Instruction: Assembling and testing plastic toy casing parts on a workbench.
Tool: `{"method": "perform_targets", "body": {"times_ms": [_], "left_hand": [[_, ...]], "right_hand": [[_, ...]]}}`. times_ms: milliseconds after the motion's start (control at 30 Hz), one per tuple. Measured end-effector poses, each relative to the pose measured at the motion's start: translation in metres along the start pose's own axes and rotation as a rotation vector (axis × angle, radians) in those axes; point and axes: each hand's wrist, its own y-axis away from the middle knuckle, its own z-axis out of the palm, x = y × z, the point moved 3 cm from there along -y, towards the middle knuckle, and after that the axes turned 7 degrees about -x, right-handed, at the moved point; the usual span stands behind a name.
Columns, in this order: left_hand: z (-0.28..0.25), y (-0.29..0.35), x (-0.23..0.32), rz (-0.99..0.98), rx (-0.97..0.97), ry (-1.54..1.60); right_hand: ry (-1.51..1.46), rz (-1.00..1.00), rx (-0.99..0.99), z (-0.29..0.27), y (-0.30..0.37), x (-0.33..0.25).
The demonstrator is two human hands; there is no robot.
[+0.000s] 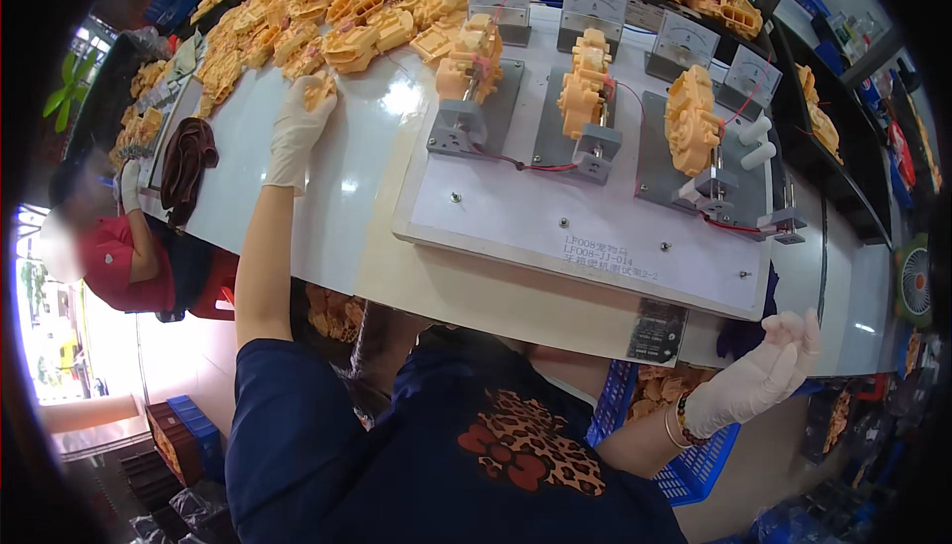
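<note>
Head view: the gloved left hand (301, 133) pinches an orange-yellow plastic part (318, 97) beside the heaped parts (342, 13).
The pinched part sits at the fingertip end, between fingers and thumb and partly covered by them, over the white table (342, 162) and left of the white test board (486, 209), where three similar pieces (585, 88) stand on grey fixtures; the gloved right hand (756, 373) is raised with fingers loosely extended, near the board's lower right corner and well apart from the pinched part.
</note>
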Motion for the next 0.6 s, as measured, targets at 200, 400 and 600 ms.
{"method": "perform_targets", "body": {"times_ms": [200, 400, 600], "left_hand": [[-0.051, 0.05, 0.096, -0.148, -0.007, 1.748], [-0.089, 0.119, 0.237, 0.178, -0.578, 2.479], [-0.07, 0.144, 0.277, 0.06, -1.079, 2.291]], "right_hand": [[-0.042, -0.022, -0.05, 0.005, -0.002, 0.008], [0.074, 0.225, -0.04, 0.018, -0.019, 0.008], [0.161, 0.416, -0.269, 0.044, -0.02, 0.013]]}}
